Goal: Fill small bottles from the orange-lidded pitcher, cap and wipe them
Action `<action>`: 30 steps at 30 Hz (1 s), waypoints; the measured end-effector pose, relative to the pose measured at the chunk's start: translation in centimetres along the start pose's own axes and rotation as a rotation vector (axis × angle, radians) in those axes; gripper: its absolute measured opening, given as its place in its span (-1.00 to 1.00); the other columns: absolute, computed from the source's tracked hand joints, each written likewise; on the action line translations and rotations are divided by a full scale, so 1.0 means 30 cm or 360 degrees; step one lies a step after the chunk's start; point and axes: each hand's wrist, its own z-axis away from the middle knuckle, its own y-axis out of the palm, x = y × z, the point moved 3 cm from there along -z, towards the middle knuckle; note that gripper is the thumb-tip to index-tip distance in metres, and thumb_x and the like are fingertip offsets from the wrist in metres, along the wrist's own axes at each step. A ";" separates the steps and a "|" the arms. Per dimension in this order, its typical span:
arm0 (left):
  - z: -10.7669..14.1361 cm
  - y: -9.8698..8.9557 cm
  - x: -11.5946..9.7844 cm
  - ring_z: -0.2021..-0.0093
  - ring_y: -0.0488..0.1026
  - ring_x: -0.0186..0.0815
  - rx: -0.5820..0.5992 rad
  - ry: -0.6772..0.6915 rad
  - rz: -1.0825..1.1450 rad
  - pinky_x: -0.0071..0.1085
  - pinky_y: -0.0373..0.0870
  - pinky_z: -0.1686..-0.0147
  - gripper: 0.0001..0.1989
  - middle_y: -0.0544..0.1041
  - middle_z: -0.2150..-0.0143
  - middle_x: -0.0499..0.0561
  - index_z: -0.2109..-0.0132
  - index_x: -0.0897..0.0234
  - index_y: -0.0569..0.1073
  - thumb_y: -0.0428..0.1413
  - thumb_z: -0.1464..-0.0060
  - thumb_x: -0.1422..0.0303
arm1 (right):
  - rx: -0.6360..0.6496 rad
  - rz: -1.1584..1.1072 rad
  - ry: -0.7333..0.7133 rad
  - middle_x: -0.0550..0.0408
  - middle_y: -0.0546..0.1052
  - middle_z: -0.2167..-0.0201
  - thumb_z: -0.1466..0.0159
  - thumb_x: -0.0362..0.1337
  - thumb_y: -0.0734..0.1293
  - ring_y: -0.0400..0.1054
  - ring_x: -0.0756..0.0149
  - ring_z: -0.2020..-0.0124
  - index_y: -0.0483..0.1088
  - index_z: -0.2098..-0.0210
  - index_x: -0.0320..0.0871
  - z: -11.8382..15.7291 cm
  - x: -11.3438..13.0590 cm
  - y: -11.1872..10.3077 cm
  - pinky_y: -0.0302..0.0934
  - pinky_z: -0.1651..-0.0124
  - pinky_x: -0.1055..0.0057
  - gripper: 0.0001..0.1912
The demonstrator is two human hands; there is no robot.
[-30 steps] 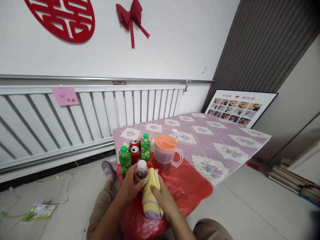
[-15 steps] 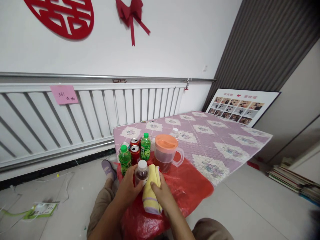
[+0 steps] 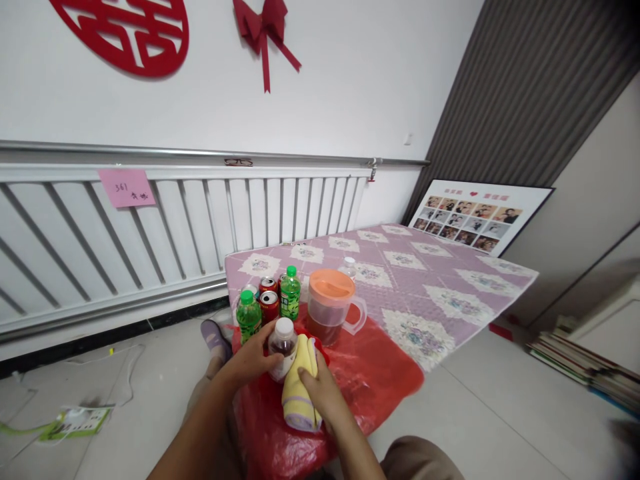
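Note:
My left hand (image 3: pixel 255 357) is curled round the side of a clear bottle (image 3: pixel 283 347) with a white cap and dark contents; the bottle stands upright. In my right hand (image 3: pixel 320 387) is a rolled yellow towel (image 3: pixel 299 393) with a purple edge, its upper end against the bottle. Both are over a red plastic bag (image 3: pixel 380 367) spread on the table's corner. Beside my left hand stand a green-capped drink bottle (image 3: pixel 249 317), a second green bottle (image 3: pixel 290 293) and red cans (image 3: pixel 269 307). Behind the towel is a clear pitcher (image 3: pixel 323 319) with an orange lid.
A purple floral cloth (image 3: pixel 415 260) covers the table. Another white-capped bottle (image 3: pixel 349 267) stands behind the pitcher. A white radiator (image 3: pixel 190 220) runs along the wall. A photo board (image 3: pixel 463 213) leans at the back right; a power strip (image 3: pixel 77 423) lies on the floor.
My left hand has loosened and shifted slightly left on the bottle, showing more of its label. The towel has moved slightly down and left with my right hand.

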 end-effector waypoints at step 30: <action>0.025 0.102 0.005 0.12 0.52 -0.17 -0.0676 -0.0229 -0.0484 -0.22 0.44 0.07 -0.40 0.50 0.00 0.12 -0.11 0.28 0.27 0.24 0.11 0.37 | -0.0009 -0.0043 -0.0060 -0.13 0.41 -0.19 -0.17 -0.28 0.27 0.32 0.10 -0.18 0.16 -0.29 -0.19 0.000 0.013 0.012 0.18 -0.21 0.14 -0.31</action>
